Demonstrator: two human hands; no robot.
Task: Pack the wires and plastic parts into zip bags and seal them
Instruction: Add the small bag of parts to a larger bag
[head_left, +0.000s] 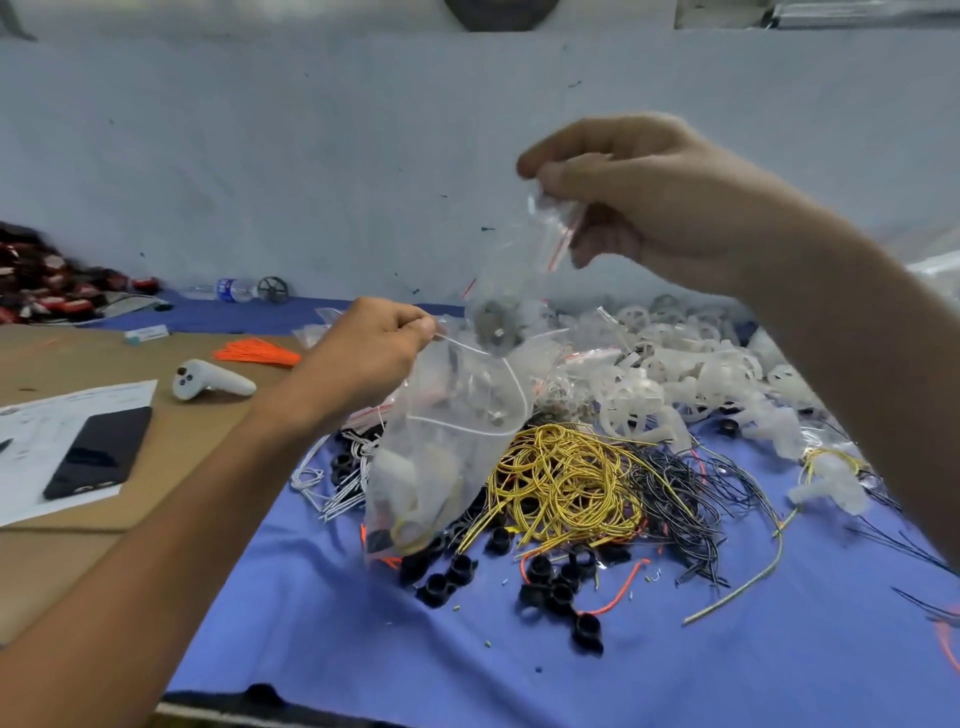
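Above the blue cloth (311, 623), held up between both hands: bag (447, 441), slanted, mouth uppermost, with a pale plastic part, some yellow wire and a black part sagging in its low corner, and a grey gear (493, 322) showing higher up, inside it as far as can be judged. Pinched near the red zip strip (561, 244) by thumb and forefinger of the right hand (649, 202), other fingers loosely curled. Pinched at the opposite lip by the curled fingers of the left hand (374, 353), seemingly together with a thin white wire, though hard to tell through the blur. Looks unsealed, judging by the slack, spread mouth. Likely trouble from here: tipping the mouth lower and spilling the gear onto the heap of yellow wires (561, 478) and black parts (550, 587) below; closing the zip over a stray wire end and leaving a gap; pressing only part of the strip, then popping open under the weight at the bottom. Could also snag on the white parts (675, 364) just behind if lowered carelessly. Best held upright, contents shaken down, wire tucked below the strip before running fingers along it.
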